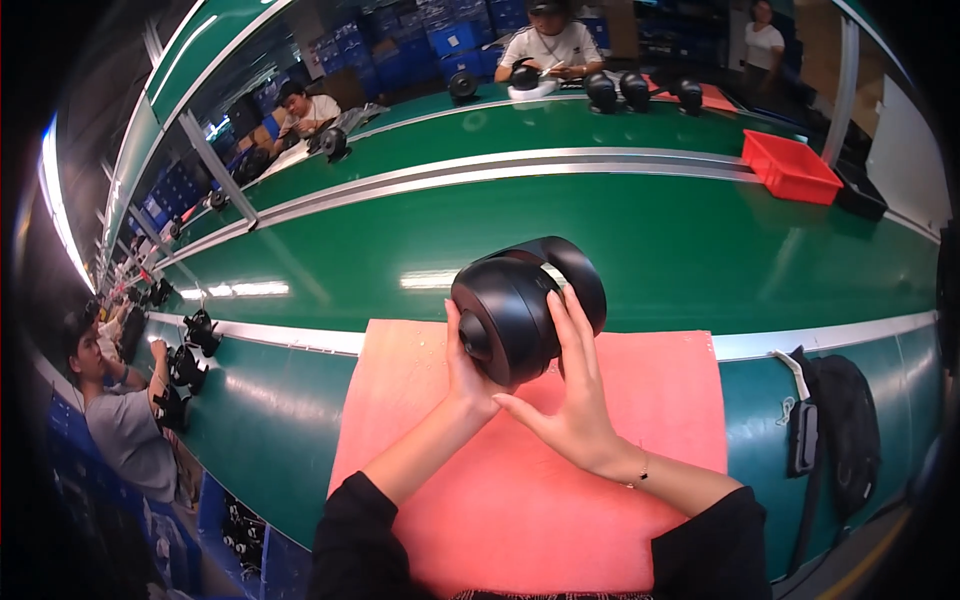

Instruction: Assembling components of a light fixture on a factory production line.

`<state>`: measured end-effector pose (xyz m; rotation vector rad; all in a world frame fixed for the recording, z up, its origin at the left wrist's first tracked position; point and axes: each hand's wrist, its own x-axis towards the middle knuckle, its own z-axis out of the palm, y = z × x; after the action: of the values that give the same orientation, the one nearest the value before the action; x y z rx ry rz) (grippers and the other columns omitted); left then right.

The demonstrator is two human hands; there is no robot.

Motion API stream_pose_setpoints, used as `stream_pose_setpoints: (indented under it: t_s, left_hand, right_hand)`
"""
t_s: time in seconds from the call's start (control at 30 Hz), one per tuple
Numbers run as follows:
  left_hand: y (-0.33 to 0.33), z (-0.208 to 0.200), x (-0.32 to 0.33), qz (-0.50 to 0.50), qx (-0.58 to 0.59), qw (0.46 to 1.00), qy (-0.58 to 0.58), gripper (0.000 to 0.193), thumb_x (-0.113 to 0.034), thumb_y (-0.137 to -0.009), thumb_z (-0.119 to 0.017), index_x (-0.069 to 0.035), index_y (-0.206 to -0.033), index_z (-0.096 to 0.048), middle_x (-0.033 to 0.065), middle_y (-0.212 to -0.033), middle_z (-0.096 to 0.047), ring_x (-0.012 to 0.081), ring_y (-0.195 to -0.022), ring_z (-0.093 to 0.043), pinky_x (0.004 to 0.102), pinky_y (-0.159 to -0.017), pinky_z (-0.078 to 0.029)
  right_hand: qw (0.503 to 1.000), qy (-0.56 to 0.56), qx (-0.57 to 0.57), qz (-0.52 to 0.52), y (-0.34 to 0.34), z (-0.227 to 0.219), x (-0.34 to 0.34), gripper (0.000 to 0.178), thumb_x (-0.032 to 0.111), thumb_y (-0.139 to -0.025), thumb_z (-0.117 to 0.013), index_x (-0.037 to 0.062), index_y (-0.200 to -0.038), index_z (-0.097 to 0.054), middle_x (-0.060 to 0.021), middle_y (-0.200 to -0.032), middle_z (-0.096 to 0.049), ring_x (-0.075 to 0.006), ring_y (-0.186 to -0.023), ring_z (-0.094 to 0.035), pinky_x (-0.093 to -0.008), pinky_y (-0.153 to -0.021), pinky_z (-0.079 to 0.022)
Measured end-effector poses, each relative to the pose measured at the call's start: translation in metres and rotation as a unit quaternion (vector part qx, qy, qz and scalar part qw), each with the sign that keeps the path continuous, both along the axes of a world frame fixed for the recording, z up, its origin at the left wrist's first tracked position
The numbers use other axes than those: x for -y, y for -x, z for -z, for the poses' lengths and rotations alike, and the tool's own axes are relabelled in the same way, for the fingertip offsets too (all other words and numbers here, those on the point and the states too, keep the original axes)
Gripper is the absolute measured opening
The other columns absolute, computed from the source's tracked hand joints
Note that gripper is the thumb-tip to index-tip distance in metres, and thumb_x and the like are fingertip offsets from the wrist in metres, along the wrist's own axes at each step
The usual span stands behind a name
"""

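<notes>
Over a pink mat [440, 490] I hold a black round-bodied device [515, 315] with a knob-like round boss on its left side and a wide disc-like part on the far right. It is tilted and raised toward the middle of my view. My left hand [465, 365] cups its lower left side, the thumb up along the body. My right hand [572, 400] presses its right side with the fingers stretched up along it and the thumb pointing toward my left wrist. The inner face of the device is hidden from me.
A green conveyor belt [350, 240] with metal rails runs across beyond the mat. A red bin [792, 168] stands at the far right. A black bag [845, 430] lies right of the mat. Co-workers sit to the left and across, among similar black devices [600, 92].
</notes>
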<state>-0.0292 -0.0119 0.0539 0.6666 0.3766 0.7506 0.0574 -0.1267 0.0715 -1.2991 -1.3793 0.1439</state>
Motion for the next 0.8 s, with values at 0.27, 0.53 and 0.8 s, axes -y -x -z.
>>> stream_pose_setpoints:
  t_s: [0.27,0.53,0.8]
  left_hand:
    - [-0.050,0.015,-0.010,-0.010,-0.003,1.000,-0.008,0.080,-0.075,-0.083,-0.034,-0.013,-0.132,-0.045,0.0112,-0.130,-0.050,0.0262,-0.116,-0.053,0.0443,-0.097,-0.047]
    - [-0.065,0.044,-0.021,-0.027,0.139,0.989,0.047,0.071,-0.069,-0.089,-0.030,-0.012,-0.127,-0.048,0.0105,-0.121,-0.056,0.0243,-0.104,-0.060,0.0378,-0.085,-0.054]
    - [-0.061,0.035,-0.020,-0.076,0.111,0.991,-0.016,0.074,-0.071,-0.088,-0.030,-0.012,-0.131,-0.044,0.0117,-0.127,-0.051,0.0255,-0.113,-0.054,0.0411,-0.095,-0.047]
  right_hand:
    - [0.994,-0.058,0.016,0.089,-0.026,0.019,-0.016,0.097,0.016,-0.065,-0.083,0.0042,-0.144,-0.027,-0.0212,-0.147,-0.022,-0.0373,-0.132,-0.032,-0.0437,-0.104,-0.037]
    - [0.987,-0.093,0.099,0.082,-0.037,0.012,-0.025,0.084,0.009,-0.061,-0.080,0.0023,-0.137,-0.042,-0.0261,-0.143,-0.032,-0.0389,-0.123,-0.047,-0.0400,-0.093,-0.049]
    - [0.991,-0.074,0.087,0.073,-0.039,0.020,-0.027,0.093,0.010,-0.063,-0.081,0.0031,-0.141,-0.032,-0.0224,-0.145,-0.027,-0.0350,-0.130,-0.038,-0.0397,-0.101,-0.043]
